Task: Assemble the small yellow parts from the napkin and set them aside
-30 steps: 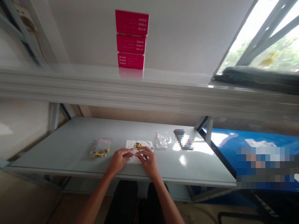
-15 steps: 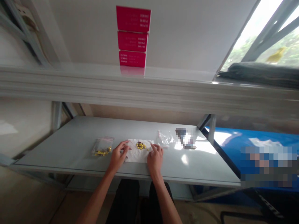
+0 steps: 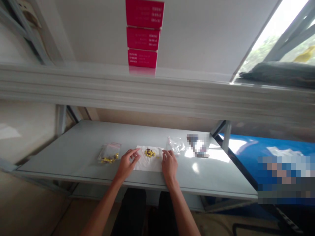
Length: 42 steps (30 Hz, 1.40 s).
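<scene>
My left hand (image 3: pixel 126 165) rests at the left edge of a white paper sheet (image 3: pixel 147 163), fingers apart and holding nothing. My right hand (image 3: pixel 169 165) lies at the sheet's right edge, also holding nothing. A small heap of yellow and dark beads (image 3: pixel 149 152) sits on the sheet between my hands. Left of my left hand lies a small zip bag (image 3: pixel 109 153) with similar yellow and dark beads inside. Beyond my right hand is a crumpled clear plastic bag (image 3: pixel 175 145).
The grey metal shelf table (image 3: pixel 73 147) holds these things, and a pixelated object (image 3: pixel 198 146) stands at its far right. A blue surface (image 3: pixel 241 146) lies beyond its right edge. Above runs a white shelf (image 3: pixel 123 88) with stacked pink boxes (image 3: pixel 143 32) behind.
A second ago my hands were together above the sheet, pinching something clear. They have since moved apart to the sheet's two sides, and nothing shows in them now.
</scene>
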Each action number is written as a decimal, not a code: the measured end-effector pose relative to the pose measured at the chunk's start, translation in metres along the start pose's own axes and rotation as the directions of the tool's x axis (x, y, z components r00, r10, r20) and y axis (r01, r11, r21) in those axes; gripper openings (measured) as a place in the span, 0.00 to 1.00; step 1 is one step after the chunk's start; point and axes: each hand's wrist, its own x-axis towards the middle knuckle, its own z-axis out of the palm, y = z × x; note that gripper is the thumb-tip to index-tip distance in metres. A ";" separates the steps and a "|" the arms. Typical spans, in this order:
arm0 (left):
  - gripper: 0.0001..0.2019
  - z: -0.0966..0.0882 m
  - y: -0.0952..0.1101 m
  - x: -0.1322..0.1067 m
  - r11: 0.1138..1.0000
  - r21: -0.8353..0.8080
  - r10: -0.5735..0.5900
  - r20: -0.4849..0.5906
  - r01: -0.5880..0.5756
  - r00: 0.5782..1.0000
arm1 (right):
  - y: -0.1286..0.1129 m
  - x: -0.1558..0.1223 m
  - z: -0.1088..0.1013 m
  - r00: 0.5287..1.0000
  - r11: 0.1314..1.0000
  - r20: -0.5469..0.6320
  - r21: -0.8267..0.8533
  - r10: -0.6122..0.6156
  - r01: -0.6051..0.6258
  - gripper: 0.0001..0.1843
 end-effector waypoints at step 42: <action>0.14 0.000 0.004 0.000 1.000 0.004 -0.011 0.061 0.011 0.998 | -0.037 -0.006 -0.008 0.980 0.886 0.145 0.460 -0.137 0.056 0.15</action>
